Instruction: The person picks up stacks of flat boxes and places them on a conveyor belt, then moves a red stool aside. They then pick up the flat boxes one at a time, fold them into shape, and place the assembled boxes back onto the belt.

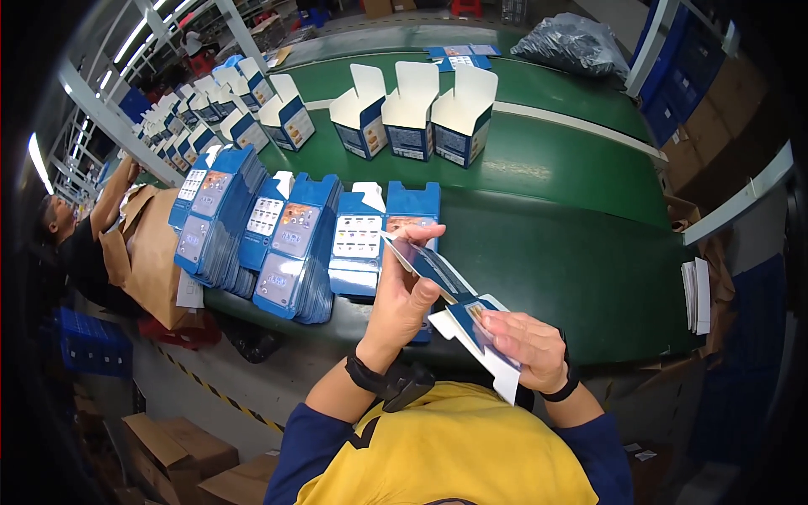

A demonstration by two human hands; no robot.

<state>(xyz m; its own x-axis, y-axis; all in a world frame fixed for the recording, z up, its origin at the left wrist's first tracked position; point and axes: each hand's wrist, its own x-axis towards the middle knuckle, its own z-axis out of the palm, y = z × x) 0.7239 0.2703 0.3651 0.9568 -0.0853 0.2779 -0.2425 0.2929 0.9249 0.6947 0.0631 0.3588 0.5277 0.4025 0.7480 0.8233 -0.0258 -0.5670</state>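
Observation:
A partly unfolded blue-and-white carton is held in front of my chest, tilted, its white flaps sticking out. My left hand grips its far left part, with the fingertips behind the panel and the thumb on the near side. On the near right part lies my right hand, its fingers pressed over a printed panel. Behind my left hand, flat blue carton blanks rest on the bench. Two taller stacks of the same blanks, a middle stack and a left stack, stand beside them.
Three opened cartons stand upright on the green conveyor; several more crowd its left. A black plastic bag sits at the far right. At left, a co-worker reaches past a brown paper bag. Cardboard boxes lie below.

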